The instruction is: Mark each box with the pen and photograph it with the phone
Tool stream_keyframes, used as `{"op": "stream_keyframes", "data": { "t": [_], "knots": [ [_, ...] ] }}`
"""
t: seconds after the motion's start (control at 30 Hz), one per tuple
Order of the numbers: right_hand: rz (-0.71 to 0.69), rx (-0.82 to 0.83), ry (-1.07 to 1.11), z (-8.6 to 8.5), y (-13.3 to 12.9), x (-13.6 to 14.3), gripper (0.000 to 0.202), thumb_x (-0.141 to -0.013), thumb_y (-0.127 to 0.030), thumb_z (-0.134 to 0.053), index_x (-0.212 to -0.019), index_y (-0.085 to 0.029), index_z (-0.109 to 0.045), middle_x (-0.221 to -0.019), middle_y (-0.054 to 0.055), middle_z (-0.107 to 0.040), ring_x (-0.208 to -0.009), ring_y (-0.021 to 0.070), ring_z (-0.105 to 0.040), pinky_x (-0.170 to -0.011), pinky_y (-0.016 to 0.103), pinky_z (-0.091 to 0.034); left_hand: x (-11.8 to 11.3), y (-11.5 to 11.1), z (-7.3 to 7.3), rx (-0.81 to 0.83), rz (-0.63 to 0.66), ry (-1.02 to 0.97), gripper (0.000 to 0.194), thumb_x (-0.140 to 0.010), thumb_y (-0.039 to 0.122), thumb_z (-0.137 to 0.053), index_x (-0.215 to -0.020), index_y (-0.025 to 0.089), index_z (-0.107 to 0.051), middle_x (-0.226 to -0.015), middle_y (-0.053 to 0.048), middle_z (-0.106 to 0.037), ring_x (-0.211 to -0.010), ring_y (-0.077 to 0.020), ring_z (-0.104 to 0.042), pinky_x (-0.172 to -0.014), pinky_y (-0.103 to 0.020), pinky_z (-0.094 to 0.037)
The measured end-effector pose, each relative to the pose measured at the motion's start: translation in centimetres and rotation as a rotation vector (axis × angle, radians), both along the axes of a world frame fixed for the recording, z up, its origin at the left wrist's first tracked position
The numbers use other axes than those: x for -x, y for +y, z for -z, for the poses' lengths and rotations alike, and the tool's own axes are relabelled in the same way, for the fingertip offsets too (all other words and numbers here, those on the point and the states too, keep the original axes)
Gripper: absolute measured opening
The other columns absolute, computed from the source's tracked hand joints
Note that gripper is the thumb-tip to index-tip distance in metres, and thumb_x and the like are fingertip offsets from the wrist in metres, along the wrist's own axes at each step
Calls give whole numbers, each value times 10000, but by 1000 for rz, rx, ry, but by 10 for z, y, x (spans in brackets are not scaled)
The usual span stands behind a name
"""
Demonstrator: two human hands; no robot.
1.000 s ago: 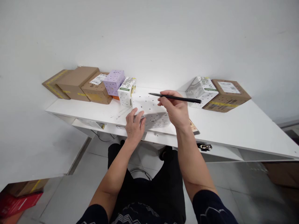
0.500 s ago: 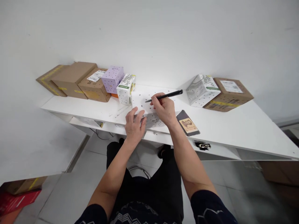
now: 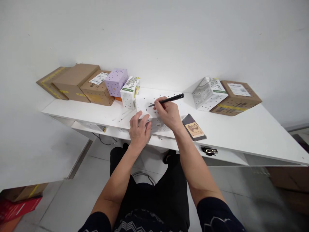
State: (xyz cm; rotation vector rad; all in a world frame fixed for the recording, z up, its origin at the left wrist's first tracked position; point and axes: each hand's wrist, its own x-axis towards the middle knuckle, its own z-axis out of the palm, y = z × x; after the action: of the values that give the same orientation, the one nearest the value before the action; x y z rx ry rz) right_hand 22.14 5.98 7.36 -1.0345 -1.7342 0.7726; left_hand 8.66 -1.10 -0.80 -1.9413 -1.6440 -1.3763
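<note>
Black trousers [image 3: 149, 201] nearest me, and straight ahead at twelve o'clock it's the dotted white carton [image 3: 142, 102], sitting near the front edge of the white counter [image 3: 236, 135]. My left hand [image 3: 140, 130] is on it, fingers a little apart, tips over the near top edge, just left of twelve. My right hand [image 3: 169, 113] is clamped on a black pen [image 3: 173, 98], fingers together around it, tip slanting down at the carton's top face; touching or a hair above, I cannot tell. At two o'clock, a black piece with shiny metal hardware [image 3: 210, 151] on the shelf below; at one, a phone [image 3: 194, 128] with a picture on it, just beside the carton.

Farther out, close to twelve on the left, a "Su:per Meal" carton [image 3: 129, 93], then a lilac dotted box [image 3: 116, 82] with something orange [image 3: 118, 99] under it. At eleven, a labelled brown box [image 3: 98, 91], with two more brown boxes [image 3: 77, 80] toward ten. At one, another white carton with a green band [image 3: 209, 95] stands against a labelled brown parcel [image 3: 238, 96]. Behind everything, the pale wall [image 3: 156, 38].
</note>
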Motion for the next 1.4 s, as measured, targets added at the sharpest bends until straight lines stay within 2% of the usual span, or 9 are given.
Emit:
{"op": "stream_keyframes", "data": {
  "t": [0.43, 0.57, 0.7, 0.8, 0.87, 0.93, 1.07, 1.2, 1.4],
  "knots": [
    [3, 3, 15, -1, 0, 0, 252, -943, -335, -522, -760, -179, -599, -724, -2, -639, -552, 81, -522, -572, 253, -392, 1, 0, 0, -2, -10, 8, 308, -999, 358, -504, -1250, 219, -617, -1347, -153, -519, -1242, -269, -523, -974, -417, -554],
    [54, -30, 156, 2, -2, 1, 218, -943, -388, -556, -842, -201, -604, -716, -10, -643, -580, 93, -554, -589, 252, -433, 2, 0, 0, -9, -22, 16, 304, -996, 360, -513, -1245, 223, -621, -1344, -147, -529, -1236, -269, -532, -930, -397, -571],
    [201, -142, 477, 8, -9, -13, 239, -966, -469, -520, -1003, -243, -587, -795, -8, -650, -571, 95, -572, -535, 242, -445, 4, 0, 0, -12, -37, 39, 295, -994, 366, -521, -1236, 230, -618, -1330, -143, -543, -1203, -266, -550, -843, -357, -587],
    [456, -273, 557, 28, -11, -45, 259, -989, -453, -471, -1140, -268, -570, -928, 9, -651, -616, 99, -603, -587, 264, -495, 5, 1, 1, -15, -18, 42, 293, -992, 360, -524, -1242, 232, -610, -1322, -145, -543, -1204, -266, -550, -847, -357, -581],
    [610, -322, 440, 51, -10, -74, 289, -997, -427, -449, -1201, -263, -573, -1044, 41, -653, -676, 121, -626, -648, 303, -528, 5, 2, 2, -18, 0, 25, 294, -994, 355, -520, -1249, 233, -601, -1329, -144, -535, -1226, -267, -538, -890, -375, -571],
    [655, -339, 166, 78, -7, -101, 302, -996, -386, -443, -1194, -234, -613, -1118, 84, -660, -816, 177, -656, -773, 367, -547, 6, 3, 2, -17, 17, 6, 298, -996, 357, -515, -1254, 230, -592, -1338, -145, -528, -1242, -269, -530, -935, -394, -556],
    [347, -290, -585, 118, -2, -130, 375, -951, -211, -440, -1271, -154, -626, -1268, 175, -651, -1161, 295, -559, -1001, 450, -459, 7, 4, 2, -17, 39, 0, 296, -994, 362, -520, -1249, 226, -587, -1334, -148, -529, -1250, -270, -530, -964, -403, -544],
    [204, -153, -1072, 128, 5, -122, 433, -934, -112, -396, -1288, -145, -643, -1305, 178, -647, -1283, 359, -430, -991, 493, -403, 8, 3, 0, -41, 37, 18, 290, -984, 342, -548, -1248, 228, -583, -1323, -148, -534, -1258, -272, -529, -956, -395, -546],
    [147, -28, -1245, 126, 19, -107, 450, -939, -104, -352, -1252, -112, -675, -1253, 212, -661, -1315, 381, -374, -992, 502, -372, 9, 3, -1, -73, 38, 54, 298, -979, 318, -562, -1263, 229, -562, -1315, -147, -530, -1259, -270, -530, -919, -368, -557]
  ]
}}
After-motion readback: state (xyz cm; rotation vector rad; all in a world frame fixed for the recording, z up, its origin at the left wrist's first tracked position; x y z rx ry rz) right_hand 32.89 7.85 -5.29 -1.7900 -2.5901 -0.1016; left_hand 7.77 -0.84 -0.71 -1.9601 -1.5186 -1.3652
